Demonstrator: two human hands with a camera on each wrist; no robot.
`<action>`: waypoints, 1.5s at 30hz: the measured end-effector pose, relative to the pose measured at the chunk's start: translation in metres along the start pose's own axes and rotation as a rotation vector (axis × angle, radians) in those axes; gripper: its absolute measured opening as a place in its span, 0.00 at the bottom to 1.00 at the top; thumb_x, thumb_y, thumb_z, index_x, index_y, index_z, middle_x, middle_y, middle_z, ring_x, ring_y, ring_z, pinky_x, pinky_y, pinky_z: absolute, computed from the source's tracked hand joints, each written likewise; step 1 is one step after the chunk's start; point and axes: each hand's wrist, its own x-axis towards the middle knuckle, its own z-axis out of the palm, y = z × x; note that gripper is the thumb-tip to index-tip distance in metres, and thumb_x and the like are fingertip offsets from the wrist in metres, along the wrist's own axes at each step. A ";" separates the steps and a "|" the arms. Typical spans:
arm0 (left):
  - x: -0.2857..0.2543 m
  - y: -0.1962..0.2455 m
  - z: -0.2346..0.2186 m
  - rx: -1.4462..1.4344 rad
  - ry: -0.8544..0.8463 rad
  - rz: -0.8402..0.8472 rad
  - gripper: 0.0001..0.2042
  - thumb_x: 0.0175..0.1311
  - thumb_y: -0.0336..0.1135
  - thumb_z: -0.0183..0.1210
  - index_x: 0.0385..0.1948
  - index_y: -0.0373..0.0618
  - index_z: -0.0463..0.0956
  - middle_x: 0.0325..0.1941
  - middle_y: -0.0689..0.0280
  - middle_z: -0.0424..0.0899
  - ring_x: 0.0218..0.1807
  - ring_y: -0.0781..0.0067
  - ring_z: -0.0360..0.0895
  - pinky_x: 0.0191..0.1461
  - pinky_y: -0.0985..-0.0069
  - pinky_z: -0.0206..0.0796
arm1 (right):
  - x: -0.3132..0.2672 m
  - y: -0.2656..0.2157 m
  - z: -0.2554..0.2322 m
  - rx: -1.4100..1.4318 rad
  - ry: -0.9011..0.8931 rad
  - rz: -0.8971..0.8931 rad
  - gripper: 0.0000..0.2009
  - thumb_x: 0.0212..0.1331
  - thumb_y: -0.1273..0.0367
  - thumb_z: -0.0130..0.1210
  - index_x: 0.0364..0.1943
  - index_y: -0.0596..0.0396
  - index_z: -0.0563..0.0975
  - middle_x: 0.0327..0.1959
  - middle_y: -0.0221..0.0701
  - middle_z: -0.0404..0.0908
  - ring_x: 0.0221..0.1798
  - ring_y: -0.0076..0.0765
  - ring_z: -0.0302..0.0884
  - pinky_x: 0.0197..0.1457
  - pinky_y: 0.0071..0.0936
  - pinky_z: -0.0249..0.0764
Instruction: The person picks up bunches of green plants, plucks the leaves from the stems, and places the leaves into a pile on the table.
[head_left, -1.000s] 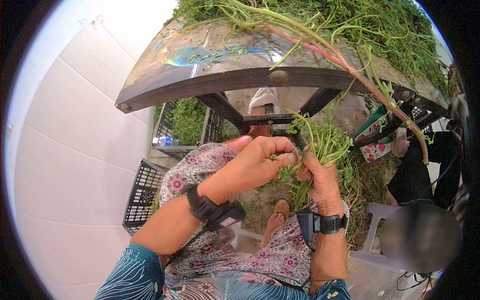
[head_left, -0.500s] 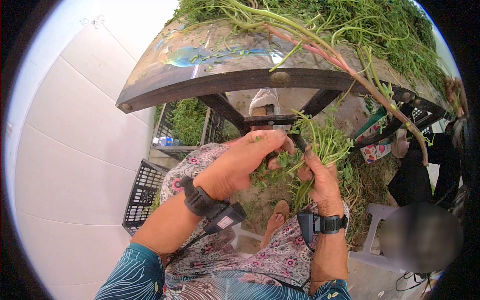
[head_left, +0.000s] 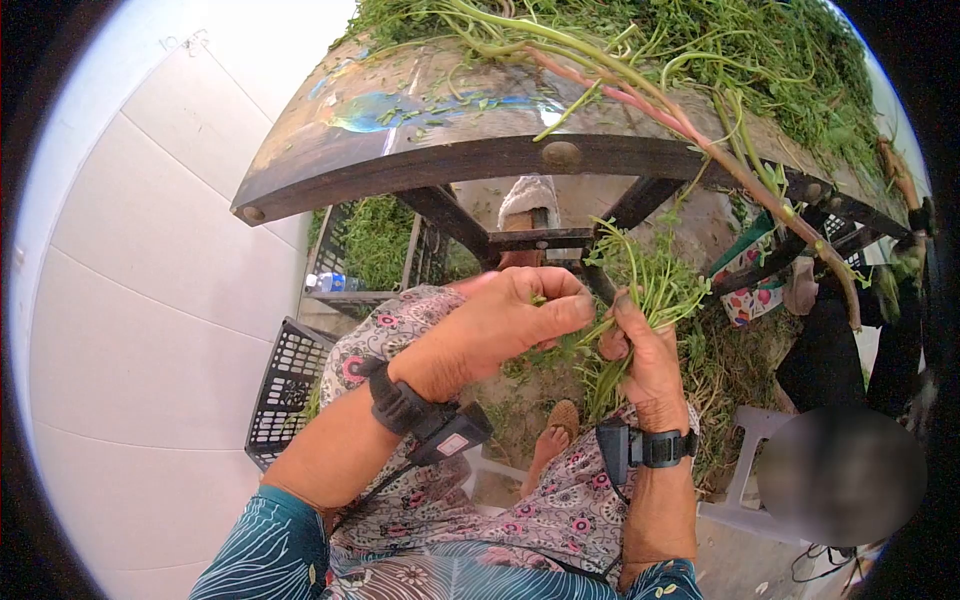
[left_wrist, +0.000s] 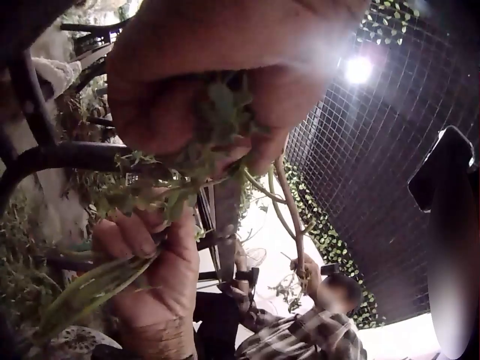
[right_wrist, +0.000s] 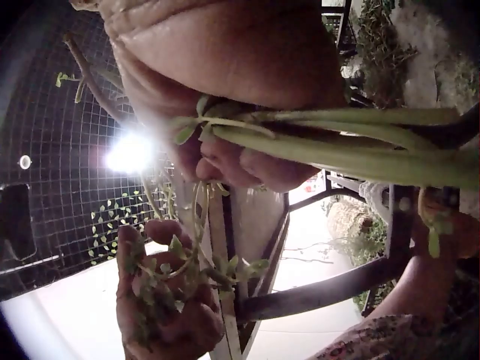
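My right hand (head_left: pixel 652 362) grips a bunch of leafy green stems (head_left: pixel 655 290), the leafy ends fanning out above the thumb. In the right wrist view the thick stem ends (right_wrist: pixel 352 146) stick out past its curled fingers. My left hand (head_left: pixel 500 325) is just to the left of the bunch, fingers curled and thumb toward it. Small leafy sprigs (left_wrist: pixel 217 120) are held in its fingers in the left wrist view, and leaves (right_wrist: pixel 161 285) show against its palm in the right wrist view. A thin stem runs between the two hands there.
A table (head_left: pixel 400 165) with heaped greens (head_left: pixel 750 60) stands ahead; a long thick stalk (head_left: pixel 760 195) overhangs its edge. Black crates (head_left: pixel 285 390) are at the left, one beside a water bottle (head_left: pixel 330 283). Cut greens litter the floor. Another person (left_wrist: pixel 300 334) holds a stalk.
My left hand drew back from the bunch and turned over, then turned again and came closer to it. My right hand has stayed in place. At the far right, the other person's hand and stalk moved.
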 end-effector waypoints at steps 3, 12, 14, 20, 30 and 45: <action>-0.003 0.005 0.003 -0.060 0.004 -0.013 0.13 0.56 0.47 0.53 0.30 0.46 0.74 0.20 0.78 0.68 0.21 0.89 0.60 0.23 0.87 0.52 | -0.002 -0.003 0.003 0.003 0.022 -0.002 0.08 0.54 0.66 0.56 0.35 0.51 0.72 0.23 0.21 0.69 0.17 0.14 0.60 0.17 0.12 0.56; -0.003 0.005 0.003 -0.050 -0.006 0.017 0.13 0.55 0.46 0.54 0.29 0.45 0.74 0.21 0.78 0.68 0.22 0.89 0.61 0.23 0.87 0.52 | -0.001 -0.002 0.003 0.013 0.040 0.000 0.07 0.55 0.67 0.55 0.34 0.52 0.72 0.23 0.21 0.69 0.17 0.14 0.60 0.17 0.13 0.55; -0.001 0.000 0.003 0.008 -0.009 0.083 0.12 0.55 0.44 0.55 0.29 0.45 0.74 0.21 0.78 0.68 0.22 0.89 0.61 0.23 0.87 0.52 | -0.001 -0.002 0.003 0.006 0.047 -0.002 0.07 0.55 0.67 0.55 0.34 0.52 0.71 0.23 0.21 0.69 0.17 0.14 0.60 0.17 0.12 0.55; -0.003 0.000 -0.001 -0.078 0.000 0.011 0.08 0.56 0.39 0.55 0.26 0.45 0.73 0.21 0.79 0.69 0.21 0.89 0.63 0.22 0.88 0.55 | -0.001 -0.007 0.005 0.035 0.101 -0.040 0.06 0.55 0.66 0.54 0.30 0.51 0.70 0.20 0.20 0.66 0.16 0.15 0.58 0.18 0.15 0.53; -0.017 0.016 0.000 -0.124 -0.321 0.069 0.13 0.56 0.45 0.55 0.22 0.45 0.70 0.20 0.78 0.66 0.20 0.89 0.62 0.21 0.89 0.54 | 0.039 0.025 -0.041 0.058 0.379 -0.046 0.10 0.56 0.65 0.54 0.24 0.52 0.66 0.17 0.22 0.62 0.17 0.18 0.56 0.19 0.19 0.52; -0.011 0.007 -0.002 -0.554 -0.137 0.053 0.14 0.59 0.49 0.53 0.28 0.48 0.67 0.17 0.78 0.61 0.19 0.87 0.58 0.19 0.87 0.49 | 0.002 -0.002 -0.008 0.064 -0.144 0.080 0.10 0.52 0.71 0.51 0.39 0.54 0.71 0.27 0.28 0.73 0.21 0.21 0.65 0.22 0.18 0.61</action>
